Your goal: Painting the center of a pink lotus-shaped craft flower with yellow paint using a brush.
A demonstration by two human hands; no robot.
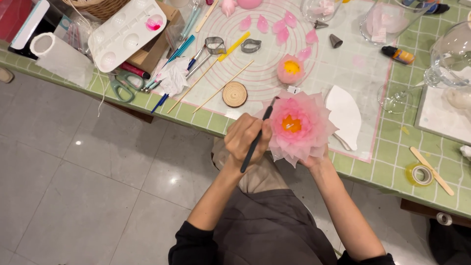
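Large pink paper flower [298,126] with yellow-orange centre, facing up, raised off the worktop's near edge; thin dark brush [256,140] slanting, tip at the petals' left rim.

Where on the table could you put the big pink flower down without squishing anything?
The barest patch is the mat between the small pink flower, the white paper fan and the metal cone. Another strip is the green tablecloth between the mat's edge and the tape roll. The left end is crowded: palette, scissors, sticks and cutters.
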